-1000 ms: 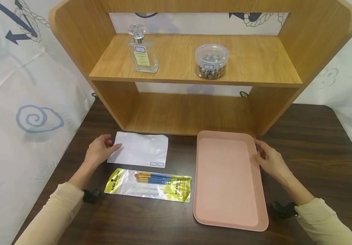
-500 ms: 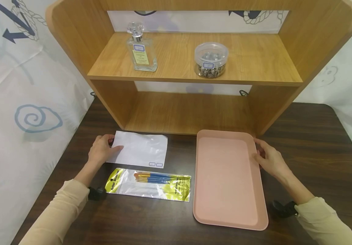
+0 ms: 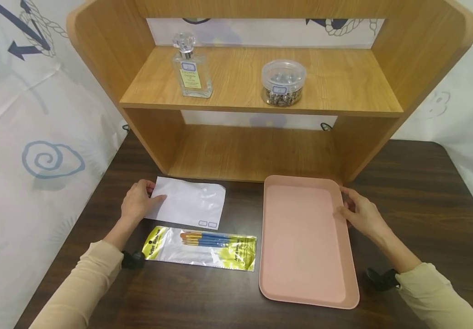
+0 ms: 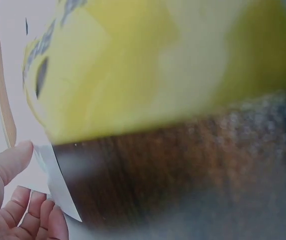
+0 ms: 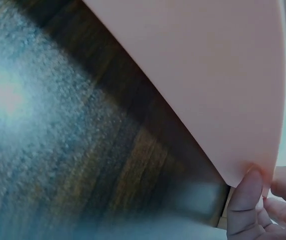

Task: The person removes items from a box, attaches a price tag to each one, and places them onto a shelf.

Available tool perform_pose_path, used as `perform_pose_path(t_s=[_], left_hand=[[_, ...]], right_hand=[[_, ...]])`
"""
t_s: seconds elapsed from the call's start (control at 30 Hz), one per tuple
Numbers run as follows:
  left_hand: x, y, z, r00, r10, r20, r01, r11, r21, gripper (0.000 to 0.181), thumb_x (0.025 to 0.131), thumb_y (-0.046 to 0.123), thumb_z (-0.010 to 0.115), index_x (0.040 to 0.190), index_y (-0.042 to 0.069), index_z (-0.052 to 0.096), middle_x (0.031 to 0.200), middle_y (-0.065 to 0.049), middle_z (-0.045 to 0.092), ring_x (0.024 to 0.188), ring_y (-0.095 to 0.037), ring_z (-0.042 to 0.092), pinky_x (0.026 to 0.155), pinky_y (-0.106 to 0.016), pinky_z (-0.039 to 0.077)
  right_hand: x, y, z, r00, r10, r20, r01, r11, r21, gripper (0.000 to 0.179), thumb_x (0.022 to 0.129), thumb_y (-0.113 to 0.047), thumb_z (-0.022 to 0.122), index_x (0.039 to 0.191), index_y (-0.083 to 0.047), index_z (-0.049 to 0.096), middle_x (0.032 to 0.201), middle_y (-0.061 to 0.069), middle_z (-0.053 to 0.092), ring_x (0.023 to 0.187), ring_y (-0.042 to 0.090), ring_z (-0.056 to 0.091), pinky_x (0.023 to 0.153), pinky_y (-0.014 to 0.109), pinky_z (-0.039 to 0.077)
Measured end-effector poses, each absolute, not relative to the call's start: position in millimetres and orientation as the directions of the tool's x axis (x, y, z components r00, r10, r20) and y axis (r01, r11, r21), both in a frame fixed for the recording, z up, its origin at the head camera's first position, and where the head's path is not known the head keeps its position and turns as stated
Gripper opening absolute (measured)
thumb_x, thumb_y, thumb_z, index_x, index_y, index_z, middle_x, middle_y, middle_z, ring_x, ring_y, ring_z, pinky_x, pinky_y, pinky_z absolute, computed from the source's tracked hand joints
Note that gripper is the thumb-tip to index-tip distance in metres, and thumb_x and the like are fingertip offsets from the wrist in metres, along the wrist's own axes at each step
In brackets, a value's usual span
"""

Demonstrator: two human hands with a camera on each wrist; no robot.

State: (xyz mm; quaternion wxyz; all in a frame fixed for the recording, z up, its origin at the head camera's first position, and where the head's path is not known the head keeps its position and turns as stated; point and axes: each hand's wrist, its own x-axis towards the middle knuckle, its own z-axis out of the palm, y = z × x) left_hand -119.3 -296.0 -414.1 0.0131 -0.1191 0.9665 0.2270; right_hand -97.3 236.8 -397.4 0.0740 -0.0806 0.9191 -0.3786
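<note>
My left hand (image 3: 136, 201) pinches the left edge of a flat white paper sheet (image 3: 188, 201), thumb on top and fingers at its underside. Two small blue-framed labels mark the sheet's lower right corner. In the left wrist view, the thumb (image 4: 20, 157) lies over the white edge, with curled fingers below. At the upper right rim of a pink rectangular tray (image 3: 304, 246), my right hand (image 3: 364, 214) grips with thumb inside and fingers outside. The right wrist view shows the thumb (image 5: 248, 195) at the tray's corner. Just below the sheet lies a clear-and-yellow packet of paintbrushes (image 3: 200, 248).
A wooden shelf unit (image 3: 236, 153) stands behind the sheet and tray. Its upper board carries a glass perfume bottle (image 3: 193, 75) and a round clear tub (image 3: 283, 82) of small metal pieces. All stand on a dark wood table (image 3: 178, 297).
My left hand has shifted slightly right and closed on the white sheet's edge. The sheet's right end has swung a little towards me. The right hand stays at the tray rim.
</note>
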Motion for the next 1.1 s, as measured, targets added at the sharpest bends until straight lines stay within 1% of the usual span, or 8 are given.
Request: perform_pose_path(t_s=[0.27,0.37,0.5,0.6,0.67,0.8,0.9,1.1], left_hand=[[-121.1,-294.1,-414.2,-0.971,-0.222,-0.083,-0.236,0.872,0.429,0.048,0.083,0.024,0.07,0.116,-0.005,0.05,0.103,-0.022,0.052,0.089,-0.034,0.048,0.072,-0.046,0.042],[-121.3,-293.9,-412.9,-0.975,-0.212,-0.074,-0.223,0.875,0.43,0.048,0.083,0.023,0.07,0.117,-0.005,0.051,0.102,-0.022,0.052,0.089,-0.034,0.047,0.073,-0.047,0.042],[-121.1,-294.8,-413.0,-0.979,-0.197,-0.043,-0.196,0.88,0.432,0.045,0.082,0.021,0.07,0.115,-0.005,0.054,0.101,-0.022,0.052,0.088,-0.034,0.048,0.072,-0.048,0.042],[-120.7,-295.7,-413.9,-0.981,-0.194,-0.025,-0.185,0.88,0.437,0.044,0.082,0.02,0.071,0.114,-0.005,0.055,0.101,-0.023,0.052,0.088,-0.034,0.048,0.072,-0.049,0.042],[-120.6,-296.3,-414.5,-0.98,-0.198,-0.023,-0.188,0.877,0.442,0.044,0.082,0.02,0.071,0.115,-0.005,0.054,0.102,-0.023,0.053,0.089,-0.035,0.049,0.074,-0.05,0.042],[-120.5,-296.8,-415.4,-0.978,-0.206,-0.028,-0.196,0.871,0.45,0.045,0.083,0.02,0.07,0.116,-0.005,0.053,0.103,-0.024,0.054,0.09,-0.035,0.05,0.075,-0.05,0.043],[-121.2,-296.7,-416.8,-0.977,-0.209,-0.031,-0.2,0.868,0.455,0.045,0.083,0.02,0.07,0.116,-0.005,0.053,0.102,-0.024,0.056,0.088,-0.035,0.05,0.074,-0.049,0.043],[-122.4,-292.6,-418.2,-0.976,-0.213,-0.035,-0.205,0.859,0.469,0.044,0.083,0.018,0.07,0.116,-0.005,0.051,0.102,-0.024,0.057,0.085,-0.033,0.051,0.071,-0.045,0.042]], right_hand=[[-98.0,238.8,-391.5,-0.974,-0.207,-0.088,-0.089,0.714,-0.694,0.056,0.09,-0.008,0.059,0.136,0.012,0.034,0.082,0.011,0.054,0.062,0.01,0.058,0.054,0.024,0.052],[-98.3,237.6,-384.6,-0.98,-0.194,-0.031,-0.126,0.739,-0.662,0.054,0.09,-0.009,0.06,0.134,0.012,0.038,0.083,0.012,0.057,0.062,0.012,0.058,0.053,0.023,0.05],[-101.2,225.8,-372.1,-0.975,-0.199,0.095,-0.213,0.741,-0.637,0.045,0.087,-0.004,0.062,0.127,0.011,0.047,0.082,0.012,0.057,0.062,0.008,0.056,0.051,0.02,0.047],[-105.0,206.2,-360.3,-0.965,-0.222,0.138,-0.257,0.705,-0.661,0.041,0.086,0.001,0.062,0.124,0.01,0.051,0.081,0.012,0.057,0.063,0.007,0.055,0.051,0.019,0.048],[-108.6,188.4,-352.3,-0.961,-0.246,0.123,-0.26,0.661,-0.704,0.039,0.086,0.002,0.062,0.124,0.008,0.053,0.082,0.012,0.057,0.065,0.01,0.057,0.054,0.019,0.049],[-116.7,143.7,-341.3,-0.95,-0.314,-0.008,-0.155,0.491,-0.857,0.04,0.089,0.002,0.059,0.127,0.009,0.05,0.09,0.017,0.058,0.076,0.02,0.062,0.065,0.022,0.054],[-121.7,106.8,-342.0,-0.921,-0.377,-0.096,-0.046,0.351,-0.935,0.04,0.09,0.003,0.056,0.128,0.012,0.047,0.095,0.019,0.057,0.085,0.026,0.062,0.074,0.03,0.056],[-126.0,45.8,-356.5,-0.857,-0.448,-0.256,0.173,0.218,-0.961,0.041,0.092,0.003,0.052,0.131,0.014,0.043,0.103,0.021,0.056,0.104,0.041,0.059,0.084,0.034,0.053]])
